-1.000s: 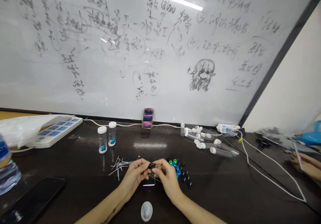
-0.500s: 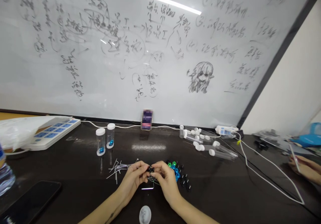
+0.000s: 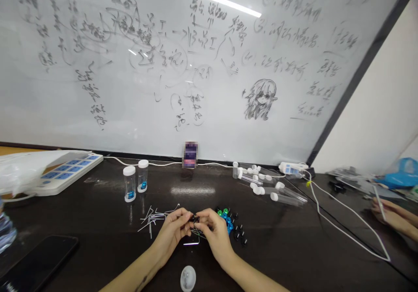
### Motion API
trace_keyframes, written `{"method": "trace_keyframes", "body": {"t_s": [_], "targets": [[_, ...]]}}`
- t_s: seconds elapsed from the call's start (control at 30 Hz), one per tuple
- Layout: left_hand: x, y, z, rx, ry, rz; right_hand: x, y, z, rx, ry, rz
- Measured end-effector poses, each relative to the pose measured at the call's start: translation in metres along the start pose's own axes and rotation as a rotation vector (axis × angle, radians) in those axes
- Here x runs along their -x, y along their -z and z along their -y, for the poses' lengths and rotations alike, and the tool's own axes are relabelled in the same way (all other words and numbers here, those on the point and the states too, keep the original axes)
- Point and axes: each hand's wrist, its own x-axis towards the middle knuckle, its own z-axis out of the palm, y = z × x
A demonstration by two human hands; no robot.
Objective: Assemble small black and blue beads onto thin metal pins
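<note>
My left hand (image 3: 173, 230) and my right hand (image 3: 214, 233) meet above the dark table, fingertips pinched on a small black part (image 3: 195, 219). Fingers cover most of it, so its exact kind is hidden. Thin bent metal hex keys (image 3: 151, 217) lie left of my left hand. Another hex key (image 3: 191, 243) rests below the fingertips, close to some thin greenish wires or rods partly hidden by my hands. Beside my right hand sit blue and green knob-like pieces (image 3: 228, 222) and several black thumb screws (image 3: 240, 233) with short metal shanks.
Two capped clear tubes (image 3: 129, 186) with blue pieces stand at left. More tubes and white caps (image 3: 257, 183) lie back right. A small translucent cup (image 3: 188, 279) is in front. Phone (image 3: 39, 261), power strip (image 3: 70, 172), cables (image 3: 351, 220) and another person's hand (image 3: 383, 211) surround the area.
The view shifts slightly. Both hands keep their pinch on the small black part, with hardly any movement; the black part looks slightly turned between the fingertips.
</note>
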Motion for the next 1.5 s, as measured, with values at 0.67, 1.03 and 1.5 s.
{"method": "trace_keyframes", "body": {"t_s": [0.67,1.03,1.5], "targets": [[0.002,-0.002,-0.001,-0.002,0.008,0.006,0.000,0.001,0.007,-0.089,-0.069,0.036],[0.002,-0.003,-0.002,0.004,0.014,-0.022,0.001,0.002,0.011,0.015,-0.050,-0.019],[0.001,-0.001,-0.001,0.020,0.004,0.003,0.001,0.000,0.011,0.049,-0.023,0.030]]}}
